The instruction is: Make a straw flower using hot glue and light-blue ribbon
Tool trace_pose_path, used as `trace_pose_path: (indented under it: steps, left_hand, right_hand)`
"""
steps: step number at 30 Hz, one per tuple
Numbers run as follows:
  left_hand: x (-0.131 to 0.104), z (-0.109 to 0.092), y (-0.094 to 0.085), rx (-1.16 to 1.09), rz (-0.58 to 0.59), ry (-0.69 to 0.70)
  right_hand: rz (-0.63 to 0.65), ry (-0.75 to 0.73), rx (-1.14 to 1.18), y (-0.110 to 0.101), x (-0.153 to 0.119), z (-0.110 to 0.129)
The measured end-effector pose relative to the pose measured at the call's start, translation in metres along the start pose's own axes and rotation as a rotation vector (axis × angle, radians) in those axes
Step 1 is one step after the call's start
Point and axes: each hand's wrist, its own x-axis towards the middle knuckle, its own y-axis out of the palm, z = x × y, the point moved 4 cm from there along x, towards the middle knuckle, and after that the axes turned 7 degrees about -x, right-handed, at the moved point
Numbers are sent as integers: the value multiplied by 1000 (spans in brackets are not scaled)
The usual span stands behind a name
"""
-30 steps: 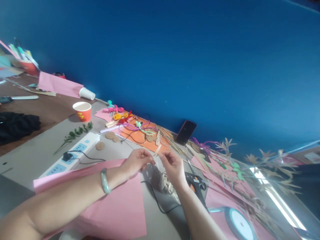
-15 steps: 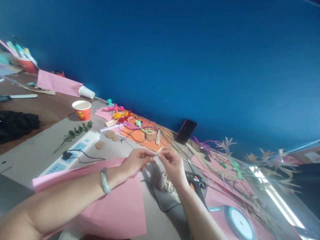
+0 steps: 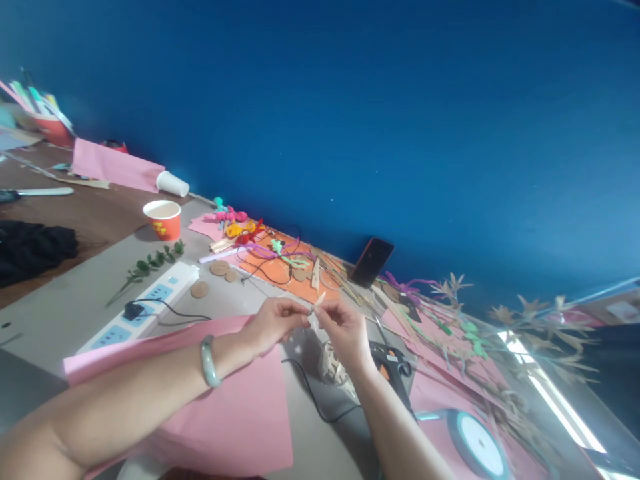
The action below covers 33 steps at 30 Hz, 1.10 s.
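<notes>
My left hand, with a pale green bangle on its wrist, is closed in a pinch. My right hand pinches too, its fingertips almost meeting the left ones. Between them is a small pale strip, its tip pointing up; what it is made of I cannot make out. Below the right hand lies a bundle of cream-coloured strips in what looks like clear wrapping. A black glue gun with orange parts is partly hidden behind the right forearm. Under the left arm spreads a pink paper sheet.
Left of the hands lie a white power strip, a leafy sprig and a red paper cup. A phone leans on the blue wall. Orange paper holds wires. At right are dried stems and a round tape roll.
Both hands keep nearly the same place. The pale strip has tilted slightly and shows a little lower between the fingertips. Nothing else has visibly moved on the table.
</notes>
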Motion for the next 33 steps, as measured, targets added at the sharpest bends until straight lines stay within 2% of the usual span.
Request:
trace_pose_path:
  steps: [10,21,30,33]
  left_hand:
    - [-6,-9,6,-8,-13,-43]
    - [-1,-2,3,-37,43,12]
    - [-6,-12,6,12,3,55]
    - [-7,-14,7,33,7,61]
  right_hand:
    - [-17,-7,-23,1,-1,2]
    - [-22,-4,5,3,-1,-4]
    - [-12,25,34,4,-4,-2]
    - [-46,35,51,5,-4,-2]
